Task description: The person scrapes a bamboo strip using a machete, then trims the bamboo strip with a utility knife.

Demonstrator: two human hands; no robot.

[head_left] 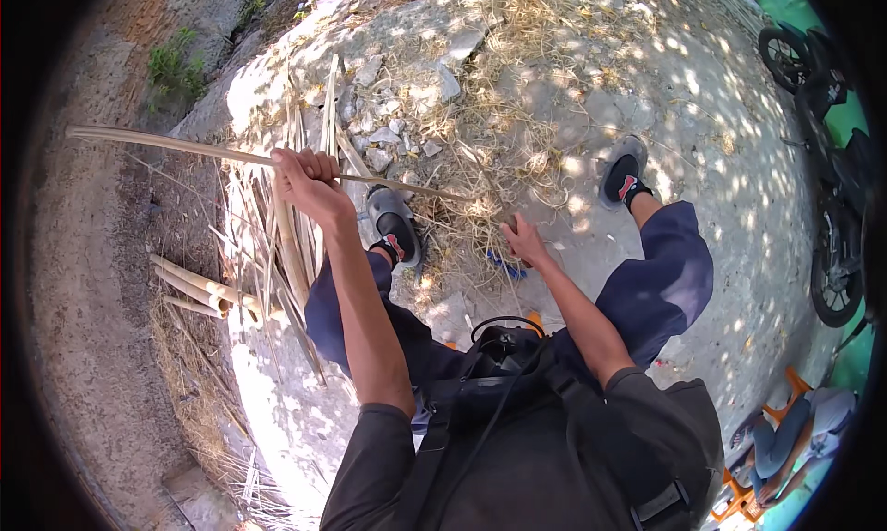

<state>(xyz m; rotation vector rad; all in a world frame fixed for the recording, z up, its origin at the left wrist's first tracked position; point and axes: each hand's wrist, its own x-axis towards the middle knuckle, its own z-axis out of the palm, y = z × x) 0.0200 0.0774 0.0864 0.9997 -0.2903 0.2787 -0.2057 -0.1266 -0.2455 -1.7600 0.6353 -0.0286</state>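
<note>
My left hand is closed around a long, pale bamboo strip. The strip runs from the far left, through my fist, down to a thin end near the middle. My right hand is closed on the handle of what looks like a knife. Its narrow blade points away from me and blends into the ground. The strip's thin end lies close to this blade; whether they touch I cannot tell. Curled bamboo shavings cover the ground beyond my right hand.
Split bamboo strips lie left of my left shoe, with cut bamboo poles beside them. Broken stones sit past that shoe. My right shoe stands on concrete. Motorcycles and a seated person are at the right.
</note>
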